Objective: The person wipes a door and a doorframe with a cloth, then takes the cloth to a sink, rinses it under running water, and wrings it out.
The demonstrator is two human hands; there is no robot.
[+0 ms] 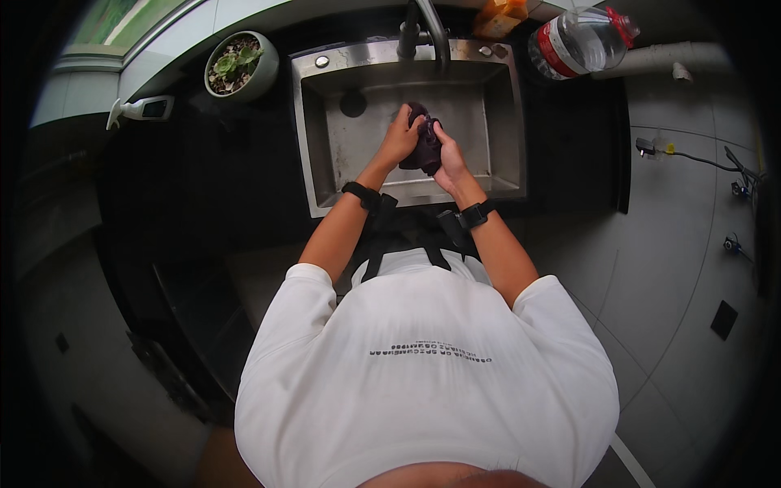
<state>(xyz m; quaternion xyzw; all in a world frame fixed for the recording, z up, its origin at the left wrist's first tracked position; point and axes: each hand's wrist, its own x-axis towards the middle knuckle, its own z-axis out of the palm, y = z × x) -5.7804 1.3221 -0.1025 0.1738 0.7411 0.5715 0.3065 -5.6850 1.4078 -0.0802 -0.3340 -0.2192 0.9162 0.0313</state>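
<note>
A dark purple cloth (421, 154) is bunched between my two hands, over the stainless steel sink (410, 198). My left hand (399, 137) grips it from the left and top, with fingers bent into the folds. On the cloth's right side, my right hand (449, 157) holds it with the thumb on top; its other fingers are mostly hidden beneath. The dark faucet (434, 30) rises behind the sink, its spout reaching over the back rim beyond the hands. A round dark drain (352, 104) shows at the basin's back left.
A succulent in a pale pot (266, 70) and a white spray bottle (143, 108) are on the left of the black counter (207, 177). At the back right are an orange package (499, 18) and a large clear plastic bottle (579, 43) with a red cap, beside a pale pipe (656, 58).
</note>
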